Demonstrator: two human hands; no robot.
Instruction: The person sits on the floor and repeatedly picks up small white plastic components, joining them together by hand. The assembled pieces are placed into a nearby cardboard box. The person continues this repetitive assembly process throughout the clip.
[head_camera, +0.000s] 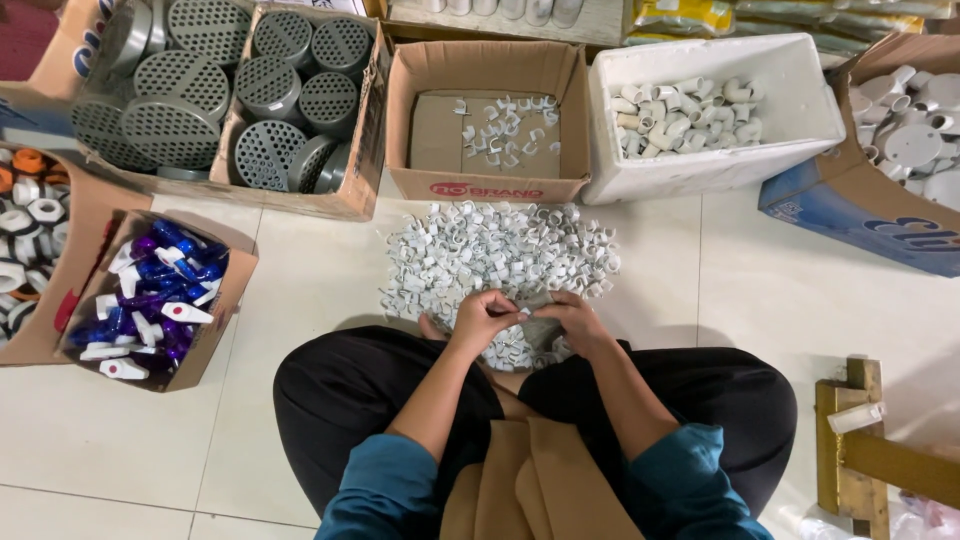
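A large pile of small white plastic pipe clips (500, 255) lies on the tiled floor in front of my crossed legs. My left hand (482, 315) and my right hand (572, 318) meet at the pile's near edge, fingers curled around small white clips held between them. Exactly how many clips each hand grips is hidden by the fingers. A cardboard box (488, 180) beyond the pile holds a thin layer of the same clips.
A white foam box (800, 120) of pipe elbows stands at the back right. Boxes of grey perforated drain covers (250, 90) fill the back left. A box of blue and white valves (150, 300) sits to my left. A wooden frame (850, 450) is at right.
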